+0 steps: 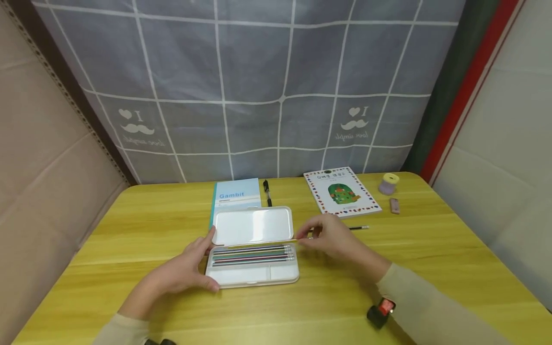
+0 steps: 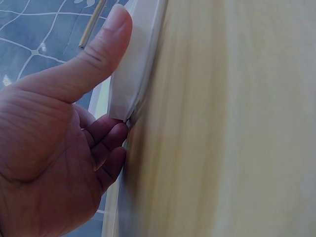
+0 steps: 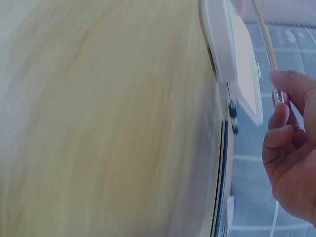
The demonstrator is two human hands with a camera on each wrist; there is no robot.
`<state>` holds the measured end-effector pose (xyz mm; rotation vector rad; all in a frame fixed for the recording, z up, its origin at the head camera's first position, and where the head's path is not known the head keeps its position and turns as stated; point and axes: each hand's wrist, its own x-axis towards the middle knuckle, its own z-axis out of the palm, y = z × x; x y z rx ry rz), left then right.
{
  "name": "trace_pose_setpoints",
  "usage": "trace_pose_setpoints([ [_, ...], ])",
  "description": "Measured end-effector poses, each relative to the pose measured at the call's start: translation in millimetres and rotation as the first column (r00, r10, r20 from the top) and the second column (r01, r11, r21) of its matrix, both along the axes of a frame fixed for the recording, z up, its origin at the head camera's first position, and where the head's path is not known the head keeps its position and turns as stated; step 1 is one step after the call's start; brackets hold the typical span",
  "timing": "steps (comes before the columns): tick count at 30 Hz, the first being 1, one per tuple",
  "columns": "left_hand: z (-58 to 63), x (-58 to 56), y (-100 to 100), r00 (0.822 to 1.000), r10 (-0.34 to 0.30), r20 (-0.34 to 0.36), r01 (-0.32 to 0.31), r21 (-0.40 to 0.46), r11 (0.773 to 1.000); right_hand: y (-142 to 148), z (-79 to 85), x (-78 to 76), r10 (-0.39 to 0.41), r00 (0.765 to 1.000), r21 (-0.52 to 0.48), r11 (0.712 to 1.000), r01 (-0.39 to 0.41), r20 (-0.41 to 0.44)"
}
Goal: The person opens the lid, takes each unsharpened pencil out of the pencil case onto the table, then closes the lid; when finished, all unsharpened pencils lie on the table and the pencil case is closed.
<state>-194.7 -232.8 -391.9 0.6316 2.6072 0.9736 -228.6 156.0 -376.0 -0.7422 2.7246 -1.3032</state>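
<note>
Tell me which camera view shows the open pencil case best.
The head view: the pencil case, its lid and the pencils inside show together from above. The left wrist view shows only part of its outside; the right wrist view, a cropped end and lid, contents hidden.

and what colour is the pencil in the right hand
Yellow; the pencil shows best in the right wrist view.

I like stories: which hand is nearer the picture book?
The right hand, just in front of the picture book; the left hand is farther, at the left end of the case.
</note>
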Motion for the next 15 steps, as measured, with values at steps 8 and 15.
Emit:
trace_pose_setpoints([
  [8,-1.1,1.0,0,1.0,0.008,0.001,-0.008,0.005,1.0,27,-5.4,-2.0,-0.048,0.999,0.0,0.999,0.048,-0.013],
  [15,0.3,3.7,2,1.0,0.009,0.006,-0.009,0.008,1.0,43,-4.9,-4.0,-0.063,0.998,0.001,0.998,0.063,-0.02],
])
